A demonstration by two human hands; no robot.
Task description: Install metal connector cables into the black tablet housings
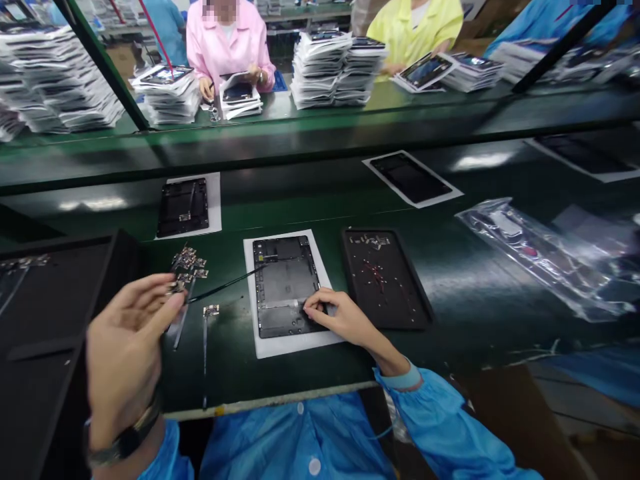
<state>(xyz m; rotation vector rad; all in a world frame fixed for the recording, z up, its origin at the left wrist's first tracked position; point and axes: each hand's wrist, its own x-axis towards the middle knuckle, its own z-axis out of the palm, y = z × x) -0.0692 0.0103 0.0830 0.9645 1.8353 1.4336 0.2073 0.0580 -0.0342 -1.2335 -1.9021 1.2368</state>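
Tablet housing: lies mid-frame. Left hand, lower left: fingers pinch a small board (blurred). Right hand: fingers together at the housing. Black tray, centre right; plastic bag, far right.

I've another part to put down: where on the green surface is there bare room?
Between the right-hand tray and the clear plastic packaging, and between the left rear shell and the right rear shell, bare green surface shows. It's crowded left of the middle shell, where small circuit boards lie near the left hand.
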